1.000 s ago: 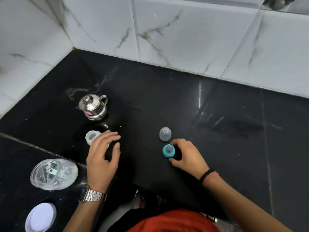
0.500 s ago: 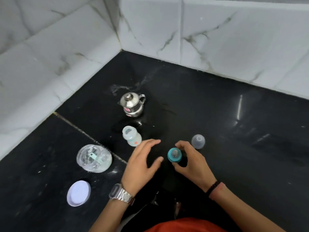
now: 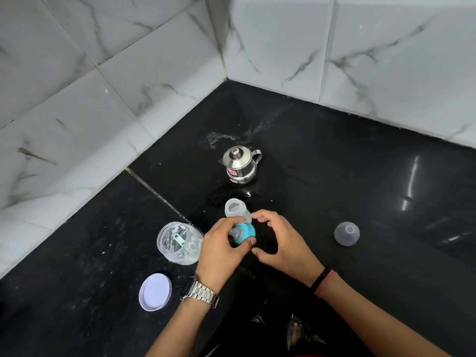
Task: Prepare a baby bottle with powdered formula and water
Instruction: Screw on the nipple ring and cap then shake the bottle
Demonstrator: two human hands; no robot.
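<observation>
My left hand [image 3: 221, 249] pinches the teal nipple ring [image 3: 244, 232] between thumb and fingers, just above the black counter [image 3: 334, 176]. The nipple points toward the left palm. My right hand [image 3: 282, 242] hovers right beside the ring, with fingers loosely curved around empty space and nothing held. The open baby bottle [image 3: 235, 209] stands directly behind both hands, its mouth uncovered. To the left, a clear glass jar [image 3: 177, 244] with a green scoop inside stands open.
A small steel kettle [image 3: 240, 163] with its lid on stands behind the bottle. A clear dome cap [image 3: 346, 233] lies to the right. The jar's white lid [image 3: 155, 291] lies at the front left. Marble-tiled walls [image 3: 128, 86] meet in a corner behind.
The teal nipple ring has passed from my right hand to my left hand, closer to the bottle. My right hand has let go. The view has swung left.
</observation>
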